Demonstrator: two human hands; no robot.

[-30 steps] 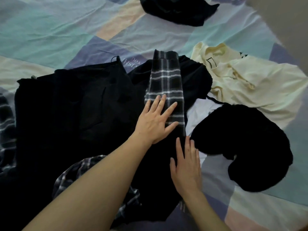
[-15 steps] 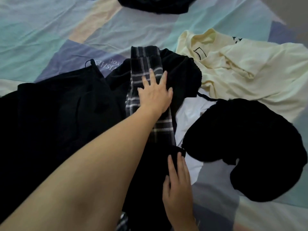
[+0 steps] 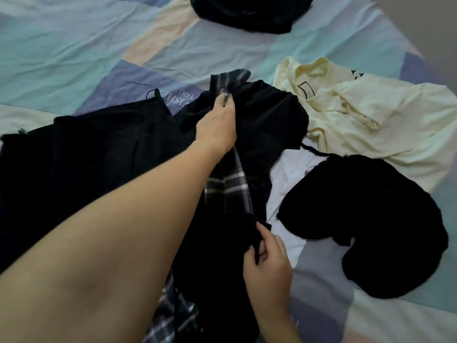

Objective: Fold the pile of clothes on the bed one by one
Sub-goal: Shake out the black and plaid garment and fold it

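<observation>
A long black-and-white plaid garment (image 3: 228, 185) lies folded in a narrow strip across dark clothes in the middle of the bed. My left hand (image 3: 218, 126) grips the strip near its far end, which lifts off the pile. My right hand (image 3: 265, 262) pinches a black fabric edge (image 3: 254, 233) at the near end of the strip. A large black garment (image 3: 81, 154) is spread out to the left. More plaid cloth (image 3: 173, 315) shows under my left forearm.
A pale yellow shirt (image 3: 366, 115) lies crumpled at the right. A black bundle (image 3: 366, 219) sits below it, on a white piece (image 3: 289, 164). Another black garment (image 3: 249, 13) lies at the far edge. The patchwork bedsheet (image 3: 74, 45) covers the rest.
My left hand slid up the plaid strip and closed on its far end, lifting it. My right hand went from lying flat to pinching the black fabric edge.
</observation>
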